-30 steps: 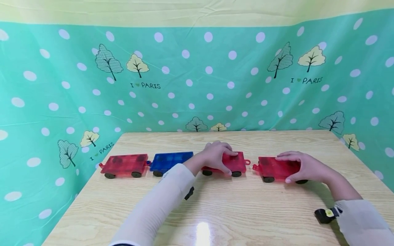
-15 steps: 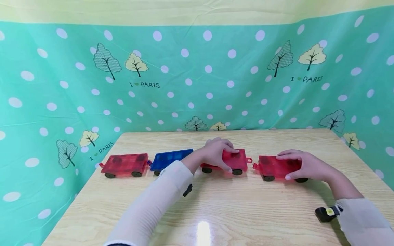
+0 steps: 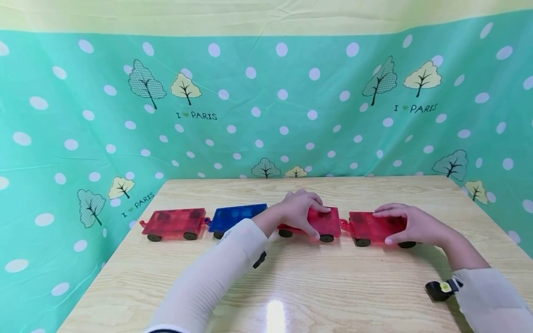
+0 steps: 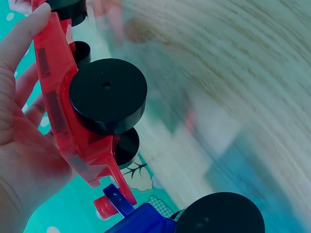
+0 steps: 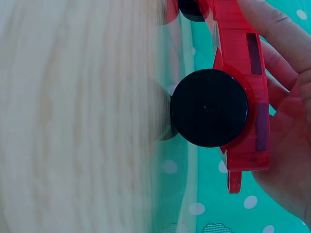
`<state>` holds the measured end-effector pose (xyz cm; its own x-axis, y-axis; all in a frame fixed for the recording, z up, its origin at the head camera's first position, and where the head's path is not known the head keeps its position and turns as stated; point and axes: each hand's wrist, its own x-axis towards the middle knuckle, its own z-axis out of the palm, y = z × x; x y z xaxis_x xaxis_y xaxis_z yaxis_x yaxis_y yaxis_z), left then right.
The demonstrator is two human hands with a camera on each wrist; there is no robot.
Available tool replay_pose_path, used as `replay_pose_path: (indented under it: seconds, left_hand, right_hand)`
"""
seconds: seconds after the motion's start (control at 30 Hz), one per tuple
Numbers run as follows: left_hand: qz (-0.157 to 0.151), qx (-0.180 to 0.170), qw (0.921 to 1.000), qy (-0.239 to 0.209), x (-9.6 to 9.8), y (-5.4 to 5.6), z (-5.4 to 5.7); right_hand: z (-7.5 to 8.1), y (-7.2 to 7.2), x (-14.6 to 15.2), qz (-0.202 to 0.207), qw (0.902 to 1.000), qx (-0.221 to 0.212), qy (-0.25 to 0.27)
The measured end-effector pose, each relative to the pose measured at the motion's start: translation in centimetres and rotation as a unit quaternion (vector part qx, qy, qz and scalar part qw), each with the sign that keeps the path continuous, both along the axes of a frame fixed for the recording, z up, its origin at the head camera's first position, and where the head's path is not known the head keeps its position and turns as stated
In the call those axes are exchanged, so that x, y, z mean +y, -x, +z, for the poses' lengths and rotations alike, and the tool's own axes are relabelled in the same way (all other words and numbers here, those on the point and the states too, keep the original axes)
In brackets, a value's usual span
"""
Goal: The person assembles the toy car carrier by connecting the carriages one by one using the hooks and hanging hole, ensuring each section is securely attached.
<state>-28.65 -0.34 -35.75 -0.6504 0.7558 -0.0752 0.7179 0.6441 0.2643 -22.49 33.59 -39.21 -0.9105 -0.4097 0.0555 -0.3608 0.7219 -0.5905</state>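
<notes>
Four-wheeled toy train cars with black wheels stand in a row. My left hand (image 3: 297, 213) grips a translucent red train car (image 3: 331, 222), thumb on the near side and fingers over the far side. My right hand (image 3: 412, 225) holds the rightmost red train car (image 3: 361, 223) the same way. Between these two cars, the loop and hook overlap in the head view. Left of them are a blue train car (image 3: 233, 216), partly behind my left forearm, and another red train car (image 3: 176, 221). In the left wrist view, a blue coupling ring (image 4: 116, 198) sits around a red coupling peg (image 4: 104, 208).
The cars are on a light wood-grain table (image 3: 325, 286). A green polka-dot cloth (image 3: 266, 115) hangs behind its back edge. Black wrist cameras, one seen under the right sleeve (image 3: 437, 291), sit close over the tabletop.
My left hand has slid its red car to the right, and the blue and leftmost red cars have followed. The gap to the rightmost car has closed. My right hand has stayed in place.
</notes>
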Motion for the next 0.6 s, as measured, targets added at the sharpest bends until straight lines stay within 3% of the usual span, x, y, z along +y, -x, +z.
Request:
replay_pose_path:
  seconds: [0.3, 0.6]
  left_hand:
    - [0.006, 0.005, 0.9999, 0.012, 0.5, 0.0, -0.4]
    - [0.016, -0.014, 0.9996, 0.016, 0.5, 0.0, -1.1]
  right_hand:
    - [0.0, -0.1, -0.1, -0.003, 1.0000, -0.004, 0.000]
    - [0.2, -0.2, -0.2, -0.008, 0.9999, -0.013, 0.004]
